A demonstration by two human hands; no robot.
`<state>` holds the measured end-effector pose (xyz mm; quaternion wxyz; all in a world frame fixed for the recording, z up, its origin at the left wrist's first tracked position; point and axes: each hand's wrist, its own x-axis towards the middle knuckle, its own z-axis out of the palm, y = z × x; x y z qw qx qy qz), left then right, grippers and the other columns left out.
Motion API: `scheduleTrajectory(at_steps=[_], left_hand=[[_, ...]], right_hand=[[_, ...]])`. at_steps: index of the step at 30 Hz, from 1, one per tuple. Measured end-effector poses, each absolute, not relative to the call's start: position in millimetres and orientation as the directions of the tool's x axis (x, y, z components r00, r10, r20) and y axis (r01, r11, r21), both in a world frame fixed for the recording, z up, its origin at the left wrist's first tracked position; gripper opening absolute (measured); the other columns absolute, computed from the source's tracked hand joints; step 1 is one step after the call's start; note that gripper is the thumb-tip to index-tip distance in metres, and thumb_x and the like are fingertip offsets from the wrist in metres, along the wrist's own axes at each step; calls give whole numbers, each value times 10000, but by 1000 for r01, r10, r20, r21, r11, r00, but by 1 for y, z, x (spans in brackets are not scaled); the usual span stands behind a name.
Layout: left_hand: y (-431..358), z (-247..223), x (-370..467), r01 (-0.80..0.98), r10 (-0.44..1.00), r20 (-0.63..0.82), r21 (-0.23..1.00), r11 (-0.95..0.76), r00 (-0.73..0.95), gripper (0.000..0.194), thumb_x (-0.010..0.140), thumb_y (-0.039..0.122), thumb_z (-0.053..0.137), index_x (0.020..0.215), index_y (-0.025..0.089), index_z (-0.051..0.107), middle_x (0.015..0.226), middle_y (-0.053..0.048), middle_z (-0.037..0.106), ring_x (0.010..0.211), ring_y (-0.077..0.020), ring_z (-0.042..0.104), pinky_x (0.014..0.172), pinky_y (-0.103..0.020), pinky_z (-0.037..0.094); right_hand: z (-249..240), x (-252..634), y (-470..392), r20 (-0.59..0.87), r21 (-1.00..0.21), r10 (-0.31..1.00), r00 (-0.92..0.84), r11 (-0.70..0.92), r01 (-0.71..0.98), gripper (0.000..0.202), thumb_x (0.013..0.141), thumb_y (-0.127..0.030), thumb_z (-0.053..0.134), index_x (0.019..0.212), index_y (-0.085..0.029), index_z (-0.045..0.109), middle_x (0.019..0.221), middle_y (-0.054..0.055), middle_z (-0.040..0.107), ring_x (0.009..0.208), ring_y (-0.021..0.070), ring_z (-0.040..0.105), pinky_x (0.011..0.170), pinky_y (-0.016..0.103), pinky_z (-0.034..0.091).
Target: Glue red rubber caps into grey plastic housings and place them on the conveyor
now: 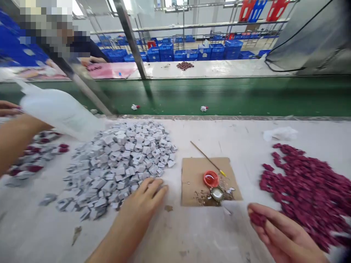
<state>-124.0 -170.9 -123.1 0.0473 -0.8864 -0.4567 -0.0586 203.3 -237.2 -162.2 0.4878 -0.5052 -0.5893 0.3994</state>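
My left hand [146, 199] lies at the lower right edge of a large pile of small grey-white blocks [131, 153], fingers close together and their tips on the pile; what is under them is hidden. At the lower right, my right hand [276, 230] pinches a dark red piece [257, 219] between thumb and fingers. Beside it spreads a heap of similar dark red pieces [309, 182]. Between the hands lies a brown cardboard sheet [192, 168] bearing a red cap with liquid [211, 179], a metal cap [216, 194] and a thin yellow-tipped stick [207, 157].
Another person's arm [22, 135] reaches in at left, by a translucent bag [60, 111] and red-and-grey pieces [33, 160]. A green conveyor [175, 95] crosses behind the table, carrying two small assembled pieces. A metal post slants at left. Another person sits beyond.
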Motion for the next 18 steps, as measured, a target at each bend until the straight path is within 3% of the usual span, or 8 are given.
scheduleTrajectory(at_steps=[2, 4, 6, 7, 10, 12, 14, 18], left_hand=[[-175, -129, -126, 823, 828, 231, 147, -549, 511, 522, 767, -48, 364, 1113, 234, 634, 1100, -87, 676, 996, -244, 634, 662, -275, 548], [-184, -130, -124, 724, 878, 237, 499, -477, 415, 371, 876, 102, 418, 1126, 284, 622, 1075, -59, 659, 918, -205, 646, 693, -258, 549], [-199, -129, -118, 443, 944, 90, 866, -232, 318, 212, 939, 298, 455, 1038, 313, 642, 985, -22, 662, 755, -145, 654, 661, -220, 544], [-207, -129, -113, 270, 960, -31, 962, -47, 279, 218, 947, 375, 452, 973, 305, 657, 912, -13, 664, 668, -122, 640, 604, -202, 534], [-230, -134, -95, -144, 883, -392, 888, 437, 257, 370, 801, 591, 603, 932, 257, 695, 748, -13, 643, 566, -114, 604, 510, -203, 508], [-239, -140, -84, -306, 809, -519, 750, 586, 276, 494, 624, 599, 764, 959, 242, 705, 644, 16, 598, 548, -107, 584, 523, -206, 509], [-244, -144, -75, -414, 775, -558, 656, 631, 296, 460, 574, 521, 834, 923, 247, 710, 626, 39, 597, 516, -74, 562, 522, -185, 494], [-249, -146, -68, -552, 812, -513, 606, 573, 278, 371, 646, 450, 821, 942, 260, 704, 856, -3, 709, 564, -76, 614, 534, -195, 496]], right_hand=[[-145, 190, -237, 53, -994, 999, -1, 53, 97, 223, 893, -315, 568, 1059, -318, 717, 771, 72, 749, 591, 210, 706, 467, 258, 577], [-136, 178, -239, 23, -999, 998, 56, 20, 49, 235, 895, -311, 572, 1099, -340, 687, 792, 57, 745, 586, 197, 699, 454, 255, 573], [-132, 169, -241, 77, -995, 991, 106, 70, 68, 220, 885, -287, 594, 1080, -341, 680, 793, 34, 735, 569, 174, 690, 461, 241, 575], [-132, 166, -242, 112, -990, 986, 123, 101, 98, 201, 878, -273, 606, 1055, -327, 686, 778, 24, 730, 555, 162, 684, 468, 227, 577], [-130, 159, -243, 171, -968, 971, 164, 135, 209, 148, 862, -246, 632, 990, -275, 702, 747, 15, 732, 552, 142, 684, 507, 181, 584], [-129, 155, -243, 188, -949, 962, 200, 125, 290, 161, 854, -231, 642, 1003, -262, 694, 750, 6, 734, 571, 135, 691, 527, 154, 585], [-127, 151, -242, 238, -908, 947, 216, 138, 395, 156, 843, -216, 650, 985, -261, 695, 787, -4, 734, 620, 132, 700, 560, 148, 591], [-126, 147, -236, 394, -739, 913, 107, 245, 628, 181, 832, -161, 642, 970, -266, 694, 920, 3, 712, 799, 154, 694, 681, 215, 606]])
